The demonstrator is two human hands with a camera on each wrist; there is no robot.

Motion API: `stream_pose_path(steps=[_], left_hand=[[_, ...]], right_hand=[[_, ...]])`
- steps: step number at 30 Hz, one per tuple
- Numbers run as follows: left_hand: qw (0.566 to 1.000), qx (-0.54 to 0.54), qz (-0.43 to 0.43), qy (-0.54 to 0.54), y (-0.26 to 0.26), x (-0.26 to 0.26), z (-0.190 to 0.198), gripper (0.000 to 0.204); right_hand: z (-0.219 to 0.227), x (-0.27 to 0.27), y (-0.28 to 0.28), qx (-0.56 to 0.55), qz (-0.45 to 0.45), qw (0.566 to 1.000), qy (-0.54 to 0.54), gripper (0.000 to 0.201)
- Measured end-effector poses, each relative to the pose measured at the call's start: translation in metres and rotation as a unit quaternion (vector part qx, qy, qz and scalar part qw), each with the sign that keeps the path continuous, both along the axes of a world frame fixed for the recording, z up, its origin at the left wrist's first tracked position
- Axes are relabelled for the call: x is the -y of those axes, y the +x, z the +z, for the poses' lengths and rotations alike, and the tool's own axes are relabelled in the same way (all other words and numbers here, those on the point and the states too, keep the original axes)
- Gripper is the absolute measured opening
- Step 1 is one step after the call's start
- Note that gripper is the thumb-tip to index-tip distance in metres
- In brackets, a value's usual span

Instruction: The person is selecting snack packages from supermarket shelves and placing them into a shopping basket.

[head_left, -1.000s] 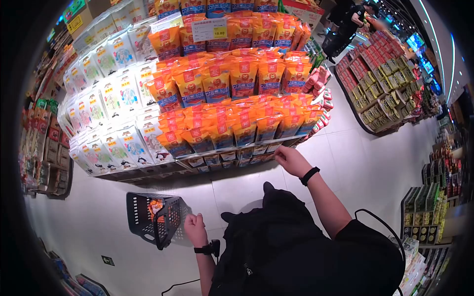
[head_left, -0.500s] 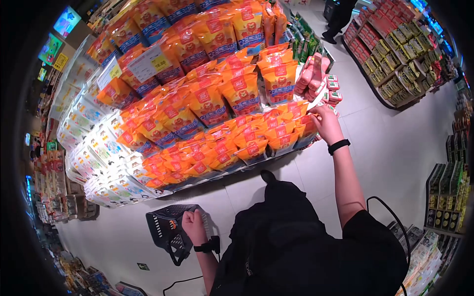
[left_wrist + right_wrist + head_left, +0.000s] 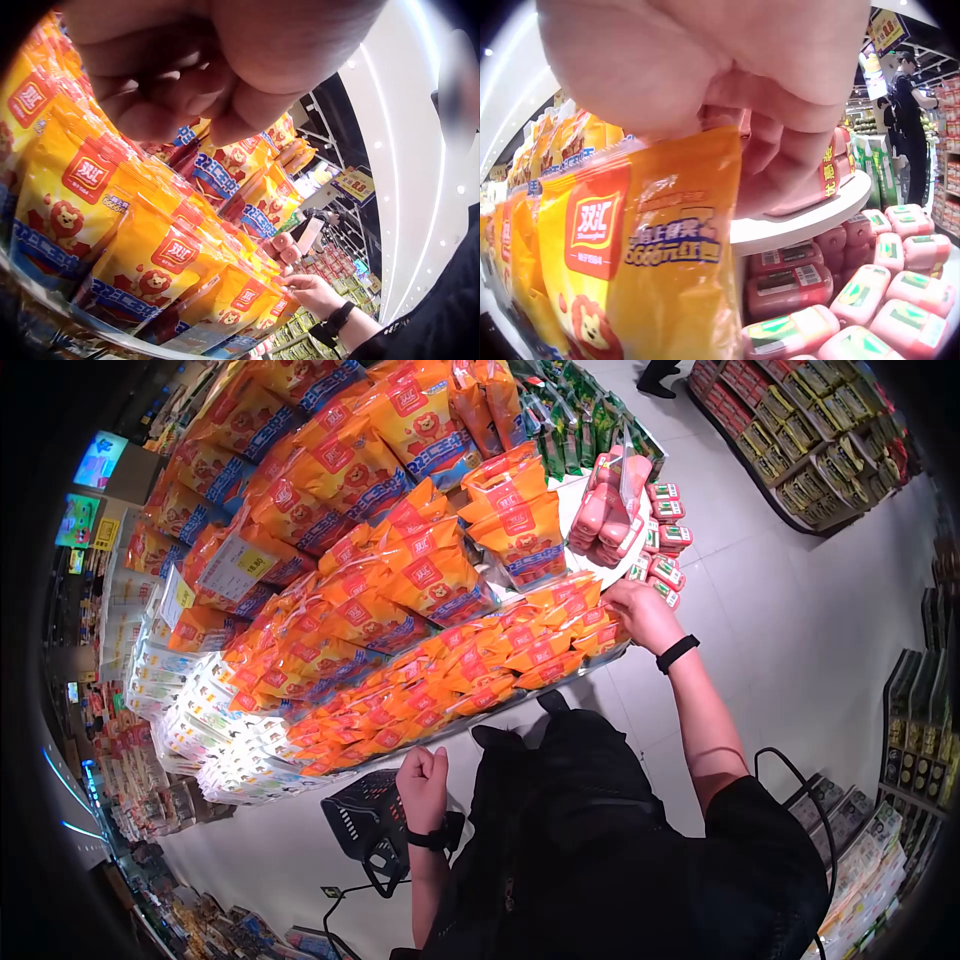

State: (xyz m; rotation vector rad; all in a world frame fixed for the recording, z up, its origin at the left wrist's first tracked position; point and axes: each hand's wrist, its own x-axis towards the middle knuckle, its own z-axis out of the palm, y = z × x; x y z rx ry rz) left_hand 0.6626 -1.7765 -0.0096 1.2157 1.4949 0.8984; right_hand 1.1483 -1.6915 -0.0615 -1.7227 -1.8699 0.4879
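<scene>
Moved forward, right hand (image 3: 645,612) pinches a glossy pouch (image 3: 645,225); left hand (image 3: 423,788) loosely curled, empty.

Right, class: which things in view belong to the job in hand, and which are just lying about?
Job in hand:
- right hand, pinching an orange bag
- probably the dark basket

Just about:
- pink packs
- green packets
- white packs
- price card

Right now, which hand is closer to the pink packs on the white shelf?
The right hand, at an orange bag just beside the pink packs. The left hand is farther off, near the basket.
</scene>
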Motion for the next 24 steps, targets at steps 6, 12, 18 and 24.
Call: stream_pose_path(steps=[6,12,18,24], left_hand=[[1.000,-0.007,-0.021,0.004,0.001,-0.019,-0.006,0.048],[1.000,0.003,-0.013,0.019,0.004,-0.014,-0.004,0.046],[0.998,-0.015,0.028,0.059,-0.010,0.006,-0.014,0.048],[0.997,0.008,0.079,0.025,-0.016,0.033,-0.009,0.045]], right_hand=[[0.021,0.010,0.001,-0.071,-0.020,0.997,0.005,0.011],[-0.015,0.000,0.001,-0.085,0.006,0.996,-0.031,0.011],[0.012,0.005,-0.012,-0.073,-0.032,0.996,-0.032,0.012],[0.041,0.008,-0.045,-0.102,-0.066,0.993,0.003,0.012]])
